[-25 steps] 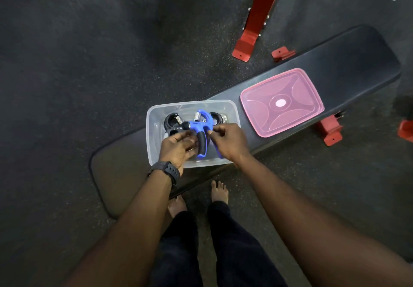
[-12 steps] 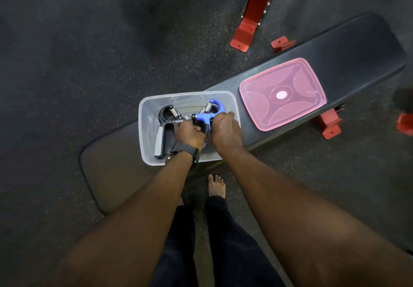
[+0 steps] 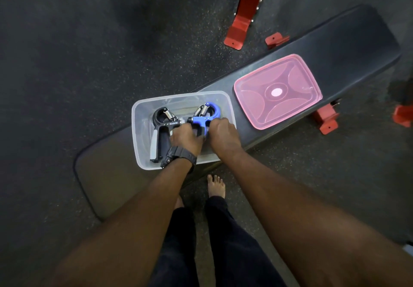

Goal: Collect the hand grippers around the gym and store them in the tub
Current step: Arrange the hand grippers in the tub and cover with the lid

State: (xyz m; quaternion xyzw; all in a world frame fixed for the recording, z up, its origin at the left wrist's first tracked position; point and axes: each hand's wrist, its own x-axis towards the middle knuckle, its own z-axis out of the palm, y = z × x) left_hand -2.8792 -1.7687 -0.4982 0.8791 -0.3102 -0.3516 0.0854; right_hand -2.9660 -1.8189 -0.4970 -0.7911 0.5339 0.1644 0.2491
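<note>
Since 1 second before, the blue hand gripper (image 3: 204, 117) had sunk into the tub (image 3: 143, 105), handles toward both grips: left hand (image 3: 186, 138) and right hand (image 3: 221, 133) curled around them, beside the black hand gripper (image 3: 162, 130).

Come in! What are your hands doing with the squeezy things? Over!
Both hands, left hand and right hand, grip blue gripper inside tub. Black gripper lies beside it. Pink lid off, nothing blocking.

Your clear rectangular plastic tub (image 3: 143, 148) sits open on bench. Inside, at 9 o'clock: black hand gripper with grey handle pad (image 3: 161, 128), spring end toward 12, handles toward 6. Just beside it at 3 o'clock: blue hand gripper with steel spring (image 3: 204, 117), same orientation, handles hidden under your hands.
</note>
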